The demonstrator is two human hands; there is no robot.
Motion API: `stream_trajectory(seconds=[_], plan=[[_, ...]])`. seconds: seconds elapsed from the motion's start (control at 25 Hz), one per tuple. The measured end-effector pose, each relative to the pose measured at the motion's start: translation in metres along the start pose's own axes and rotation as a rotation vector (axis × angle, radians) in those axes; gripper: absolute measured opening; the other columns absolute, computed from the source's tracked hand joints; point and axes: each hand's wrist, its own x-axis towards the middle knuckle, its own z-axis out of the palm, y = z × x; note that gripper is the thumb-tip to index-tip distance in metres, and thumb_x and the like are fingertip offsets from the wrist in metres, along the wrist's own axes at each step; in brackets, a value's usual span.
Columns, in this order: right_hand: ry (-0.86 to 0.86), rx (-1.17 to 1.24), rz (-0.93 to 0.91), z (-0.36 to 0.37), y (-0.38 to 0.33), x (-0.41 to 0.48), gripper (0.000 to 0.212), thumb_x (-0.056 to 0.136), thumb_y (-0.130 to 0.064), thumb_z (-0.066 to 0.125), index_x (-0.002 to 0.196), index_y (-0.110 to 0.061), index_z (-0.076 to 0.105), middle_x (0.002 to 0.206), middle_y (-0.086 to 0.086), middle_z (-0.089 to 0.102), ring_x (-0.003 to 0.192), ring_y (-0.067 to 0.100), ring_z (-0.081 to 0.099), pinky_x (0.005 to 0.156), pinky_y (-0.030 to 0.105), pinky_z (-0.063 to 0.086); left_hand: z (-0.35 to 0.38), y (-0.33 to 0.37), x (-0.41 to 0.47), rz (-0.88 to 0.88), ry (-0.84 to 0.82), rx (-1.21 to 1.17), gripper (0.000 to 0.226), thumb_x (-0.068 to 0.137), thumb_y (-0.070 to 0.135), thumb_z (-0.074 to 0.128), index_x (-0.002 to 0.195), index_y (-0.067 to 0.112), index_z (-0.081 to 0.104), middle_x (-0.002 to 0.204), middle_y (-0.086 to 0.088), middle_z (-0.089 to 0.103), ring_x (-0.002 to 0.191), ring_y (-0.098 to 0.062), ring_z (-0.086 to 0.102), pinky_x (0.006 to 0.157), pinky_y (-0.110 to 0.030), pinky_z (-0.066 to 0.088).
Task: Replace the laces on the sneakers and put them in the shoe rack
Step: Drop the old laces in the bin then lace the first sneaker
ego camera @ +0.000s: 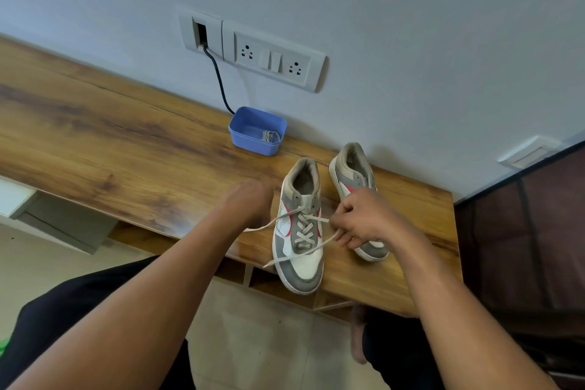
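Observation:
Two white, grey and red sneakers stand side by side on a wooden table [126, 136]. The nearer sneaker [300, 263] carries a beige lace [304, 226] crossed through its eyelets, toe over the table's front edge. My right hand [364, 218] pinches one lace end to the right of this sneaker. The other lace end trails left toward my left hand [250, 203], which is blurred, so its grip cannot be made out. The second sneaker [351, 168] stands partly behind my right hand.
A blue plastic box [256, 131] with a coiled lace [269, 135] inside stands at the wall. A black cable [218, 79] runs from a wall socket panel [272, 57] down behind the box. Dark furniture [522, 231] stands at the right.

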Motion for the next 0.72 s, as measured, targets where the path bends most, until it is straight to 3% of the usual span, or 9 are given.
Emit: stream_trajectory(seconds=[0.12, 0.2, 0.28, 0.36, 0.48, 0.56, 0.64, 0.72], plan=[[0.03, -0.039, -0.037, -0.023, 0.012, -0.003, 0.009, 0.096, -0.01, 0.071, 0.09, -0.006, 0.077, 0.078, 0.006, 0.08, 0.072, 0.016, 0.079, 0.077, 0.041, 0.067, -0.018, 0.004, -0.006, 0.025, 0.104, -0.014, 0.011, 0.092, 0.022, 0.07, 0.103, 0.021, 0.069, 0.104, 0.0, 0.069, 0.096, -0.021, 0.064, 0.083, -0.038, 0.057], [0.022, 0.007, -0.109, -0.024, 0.019, -0.005, 0.008, 0.096, -0.012, 0.074, 0.091, -0.009, 0.078, 0.079, 0.003, 0.08, 0.074, 0.014, 0.078, 0.079, 0.042, 0.067, -0.033, 0.01, -0.01, 0.147, 0.151, -0.141, 0.008, 0.092, 0.027, 0.072, 0.1, 0.027, 0.073, 0.098, 0.007, 0.071, 0.09, -0.011, 0.065, 0.079, -0.03, 0.056], [-0.013, 0.097, -0.206, -0.023, 0.025, -0.004, 0.009, 0.097, -0.017, 0.075, 0.092, -0.01, 0.077, 0.081, 0.002, 0.08, 0.076, 0.014, 0.077, 0.078, 0.039, 0.067, -0.044, 0.026, -0.011, 0.324, 0.042, -0.349, 0.014, 0.09, 0.03, 0.075, 0.104, 0.029, 0.074, 0.098, 0.013, 0.072, 0.082, 0.006, 0.063, 0.071, -0.011, 0.049], [-0.018, 0.221, -0.286, -0.022, 0.029, 0.002, 0.015, 0.097, -0.02, 0.075, 0.094, -0.006, 0.076, 0.082, 0.005, 0.08, 0.077, 0.016, 0.076, 0.075, 0.036, 0.066, -0.048, 0.046, -0.002, 0.453, -0.077, -0.39, 0.017, 0.09, 0.026, 0.076, 0.106, 0.027, 0.075, 0.096, 0.014, 0.074, 0.079, 0.011, 0.063, 0.066, -0.007, 0.046], [-0.022, 0.348, -0.325, -0.027, 0.036, 0.016, 0.015, 0.095, -0.016, 0.077, 0.095, -0.001, 0.074, 0.079, 0.01, 0.078, 0.074, 0.019, 0.075, 0.072, 0.037, 0.066, -0.051, 0.061, 0.02, 0.479, -0.177, -0.281, 0.008, 0.09, 0.02, 0.075, 0.097, 0.02, 0.08, 0.087, 0.006, 0.078, 0.072, -0.002, 0.07, 0.064, -0.015, 0.052], [-0.051, 0.382, -0.305, -0.035, 0.045, 0.026, 0.012, 0.094, -0.011, 0.078, 0.095, 0.0, 0.075, 0.077, 0.01, 0.077, 0.072, 0.02, 0.074, 0.07, 0.037, 0.066, -0.055, 0.053, 0.032, 0.404, -0.355, -0.198, 0.004, 0.09, 0.021, 0.076, 0.093, 0.02, 0.079, 0.086, 0.003, 0.078, 0.068, -0.006, 0.072, 0.06, -0.015, 0.052], [-0.084, 0.422, -0.284, -0.039, 0.053, 0.034, 0.01, 0.093, -0.008, 0.077, 0.096, 0.002, 0.075, 0.076, 0.011, 0.076, 0.071, 0.023, 0.074, 0.073, 0.04, 0.066, -0.055, 0.042, 0.039, 0.334, -0.516, -0.12, 0.007, 0.088, 0.027, 0.078, 0.094, 0.022, 0.077, 0.089, 0.005, 0.078, 0.068, -0.007, 0.073, 0.067, -0.027, 0.057], [-0.122, 0.477, -0.289, -0.034, 0.053, 0.038, 0.01, 0.094, -0.008, 0.076, 0.095, 0.002, 0.075, 0.076, 0.011, 0.075, 0.071, 0.023, 0.073, 0.075, 0.042, 0.067, -0.054, 0.041, 0.04, 0.332, -0.532, -0.21, 0.015, 0.086, 0.031, 0.081, 0.099, 0.025, 0.078, 0.091, 0.006, 0.078, 0.072, -0.012, 0.074, 0.07, -0.035, 0.058]])
